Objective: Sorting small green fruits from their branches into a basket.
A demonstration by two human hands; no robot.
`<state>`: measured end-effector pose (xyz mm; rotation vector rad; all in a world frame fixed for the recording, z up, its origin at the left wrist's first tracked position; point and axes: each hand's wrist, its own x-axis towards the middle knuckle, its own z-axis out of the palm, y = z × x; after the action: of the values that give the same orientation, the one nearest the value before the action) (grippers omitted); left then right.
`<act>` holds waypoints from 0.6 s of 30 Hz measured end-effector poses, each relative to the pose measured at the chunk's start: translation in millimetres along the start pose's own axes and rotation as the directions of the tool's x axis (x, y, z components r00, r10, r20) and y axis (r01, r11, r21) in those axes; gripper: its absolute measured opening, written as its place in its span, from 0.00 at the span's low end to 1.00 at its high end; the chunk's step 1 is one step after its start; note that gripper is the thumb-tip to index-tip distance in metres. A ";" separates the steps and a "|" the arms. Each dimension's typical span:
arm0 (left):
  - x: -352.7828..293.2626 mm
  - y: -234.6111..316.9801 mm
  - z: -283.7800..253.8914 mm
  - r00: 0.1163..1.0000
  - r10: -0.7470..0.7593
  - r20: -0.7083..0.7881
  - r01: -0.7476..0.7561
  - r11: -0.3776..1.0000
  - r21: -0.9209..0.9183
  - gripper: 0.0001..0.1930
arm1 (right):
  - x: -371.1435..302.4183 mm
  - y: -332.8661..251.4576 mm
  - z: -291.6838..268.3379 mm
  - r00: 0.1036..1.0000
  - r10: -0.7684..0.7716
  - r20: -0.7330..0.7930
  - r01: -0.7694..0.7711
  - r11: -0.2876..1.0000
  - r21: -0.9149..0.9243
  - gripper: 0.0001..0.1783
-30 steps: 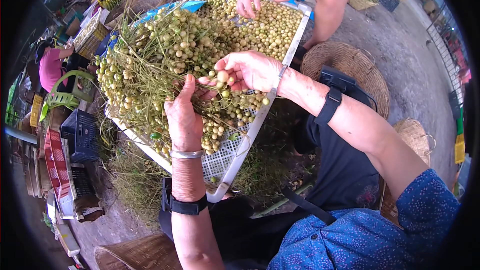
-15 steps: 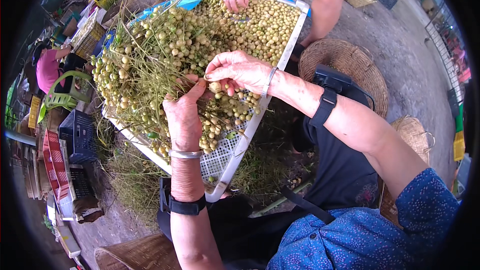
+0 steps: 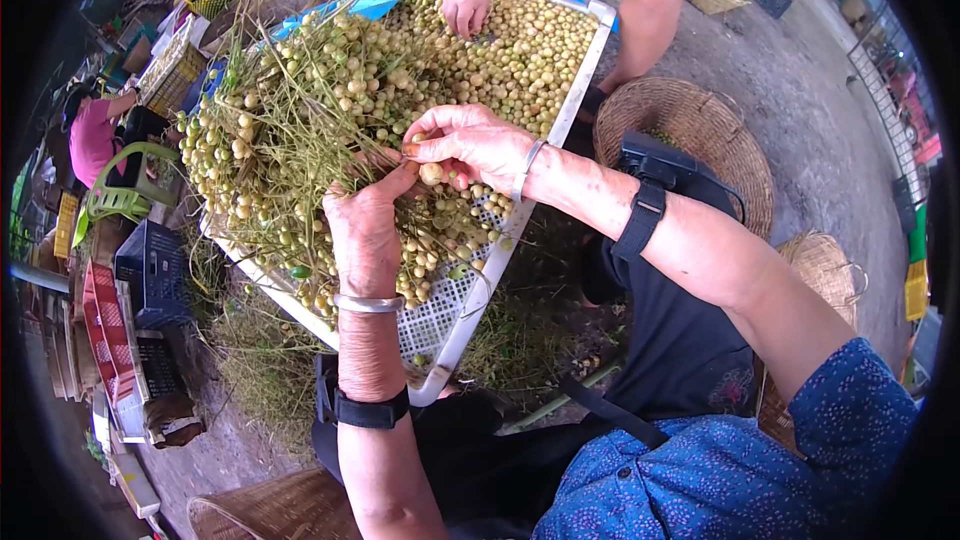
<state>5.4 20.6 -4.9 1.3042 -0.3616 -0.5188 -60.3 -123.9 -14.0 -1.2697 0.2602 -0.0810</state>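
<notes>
A white mesh tray (image 3: 430,325) stands before me, heaped with small round yellow-green fruits (image 3: 545,45). Dry thin stems (image 3: 300,145) bearing many such fruits lie bunched on its left side. My left hand (image 3: 365,220) is closed on part of the stem bunch, its thumb pointing at my right hand. Thumb and forefinger of my right hand (image 3: 475,152) pinch together close to the left thumb tip; what lies between them is too small to make out. A pale fruit (image 3: 431,174) shows just under the right fingers.
Across the tray a co-worker's hand (image 3: 467,8) touches the loose fruits. A wicker basket (image 3: 700,140) stands to the right, another woven basket (image 3: 280,510) at lower left. Left are a dark blue crate (image 3: 155,270), a red crate (image 3: 105,330) and a green chair (image 3: 125,200). Stripped stems (image 3: 265,365) litter the ground.
My right hand has shifted very slightly left, still pinched near the left thumb. The co-worker's hand has moved a little down and left over the fruits.
</notes>
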 end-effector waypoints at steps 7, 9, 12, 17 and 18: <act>-1.0 -3.8 9.0 0.996 -0.027 -0.086 0.017 0.993 -0.113 0.07 | 7.1 8.9 0.5 0.990 0.107 -0.094 -0.083 0.969 0.234 0.07; -3.1 -3.4 6.5 0.993 -0.045 -0.106 0.034 0.995 -0.098 0.07 | 11.1 12.8 0.0 0.948 0.100 -0.301 -0.047 0.983 0.178 0.06; 0.6 -1.0 7.5 0.991 -0.068 -0.117 0.053 0.991 -0.124 0.06 | 24.3 8.5 -35.0 0.981 0.106 -0.160 -0.054 0.954 0.296 0.05; 5.6 -2.6 -3.0 0.983 -0.083 -0.163 0.046 0.974 -0.221 0.10 | 14.2 9.7 -17.8 0.963 0.263 0.059 -0.269 0.948 0.169 0.12; 6.4 -1.8 -2.2 0.986 -0.071 -0.151 0.037 0.975 -0.219 0.10 | 14.1 10.6 -12.6 0.968 0.216 0.130 -0.236 0.956 0.174 0.14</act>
<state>11.6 18.5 -7.4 1.1384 -0.1333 -0.4827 -50.6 -135.4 -29.6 -1.0453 0.2940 0.1579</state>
